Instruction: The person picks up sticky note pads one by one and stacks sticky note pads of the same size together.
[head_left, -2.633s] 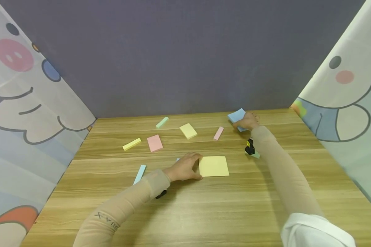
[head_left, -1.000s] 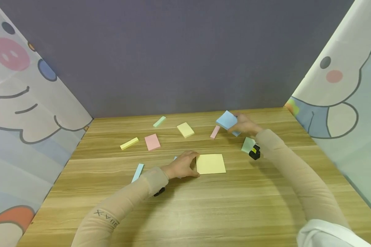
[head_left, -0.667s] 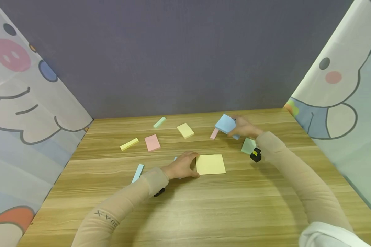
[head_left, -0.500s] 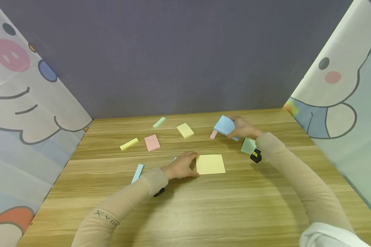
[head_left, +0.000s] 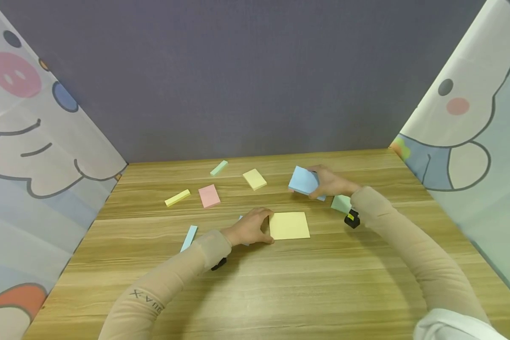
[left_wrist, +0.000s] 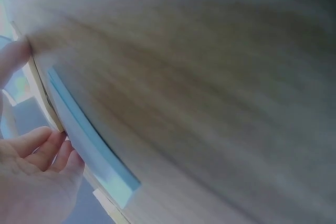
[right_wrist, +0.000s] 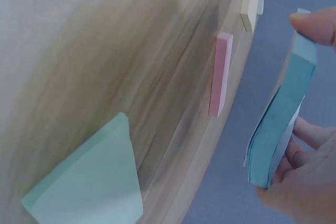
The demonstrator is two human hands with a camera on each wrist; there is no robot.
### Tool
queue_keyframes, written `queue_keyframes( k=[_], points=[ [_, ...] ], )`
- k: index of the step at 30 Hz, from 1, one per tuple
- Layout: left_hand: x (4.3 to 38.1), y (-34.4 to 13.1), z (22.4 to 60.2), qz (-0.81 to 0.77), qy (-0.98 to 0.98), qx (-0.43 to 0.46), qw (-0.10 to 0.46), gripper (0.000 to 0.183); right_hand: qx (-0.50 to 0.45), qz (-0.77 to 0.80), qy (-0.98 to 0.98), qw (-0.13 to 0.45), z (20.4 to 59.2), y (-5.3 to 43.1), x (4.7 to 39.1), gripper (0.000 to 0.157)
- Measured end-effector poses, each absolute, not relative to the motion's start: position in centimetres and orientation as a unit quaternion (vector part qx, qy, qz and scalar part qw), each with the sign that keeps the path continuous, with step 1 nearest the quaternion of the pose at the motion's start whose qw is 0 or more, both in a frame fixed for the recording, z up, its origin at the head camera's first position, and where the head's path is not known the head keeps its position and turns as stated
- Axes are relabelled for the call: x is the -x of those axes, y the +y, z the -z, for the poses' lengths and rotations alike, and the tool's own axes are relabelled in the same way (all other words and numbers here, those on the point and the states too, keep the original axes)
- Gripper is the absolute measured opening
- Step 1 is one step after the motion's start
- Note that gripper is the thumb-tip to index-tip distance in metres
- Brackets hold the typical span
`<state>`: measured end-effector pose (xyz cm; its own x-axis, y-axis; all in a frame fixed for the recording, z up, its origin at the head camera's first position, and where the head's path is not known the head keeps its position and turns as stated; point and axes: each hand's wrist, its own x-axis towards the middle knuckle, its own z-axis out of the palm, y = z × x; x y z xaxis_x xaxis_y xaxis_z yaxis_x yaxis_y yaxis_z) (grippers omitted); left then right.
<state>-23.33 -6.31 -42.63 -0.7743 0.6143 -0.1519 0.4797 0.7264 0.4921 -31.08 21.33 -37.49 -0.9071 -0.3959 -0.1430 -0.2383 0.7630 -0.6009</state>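
My right hand [head_left: 326,182] grips a thick blue sticky note pad [head_left: 303,180] between thumb and fingers. In the right wrist view the blue pad [right_wrist: 283,108] is off the table, tilted and slightly bent. My left hand [head_left: 250,228] holds a large yellow sticky note pad [head_left: 289,225] by its left edge, thumb at the near corner and fingers at the far one. The yellow pad lies flat on the table. Another blue pad [left_wrist: 97,145] lies under the left hand, mostly hidden in the head view. The held blue pad covers most of a pink strip pad [right_wrist: 221,74].
A green pad [head_left: 341,203] lies near the right wrist. Further left are a small yellow pad [head_left: 255,179], a pink pad [head_left: 209,196], a green strip [head_left: 219,167], a yellow strip [head_left: 177,198] and a light blue strip [head_left: 189,238]. A grey panel [head_left: 255,80] bounds the table's back.
My right hand has carried the blue pad leftward and nearer from the back right, tilting it over the pink strip. The left hand and yellow pad have stayed put.
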Motion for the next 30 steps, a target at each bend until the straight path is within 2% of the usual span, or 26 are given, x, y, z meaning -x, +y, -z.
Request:
queue_keyframes(
  k=[22, 30],
  points=[
    [23.3, -6.3, 42.6, -0.221, 0.918, -0.294, 0.15, 0.082, 0.259, 0.238, 0.929, 0.12, 38.8, 19.1, 28.4, 0.088],
    [23.3, -6.3, 42.4, -0.217, 0.919, -0.294, 0.15, 0.082, 0.266, 0.238, 0.922, 0.147, 38.9, 18.7, 27.7, 0.09]
  ],
)
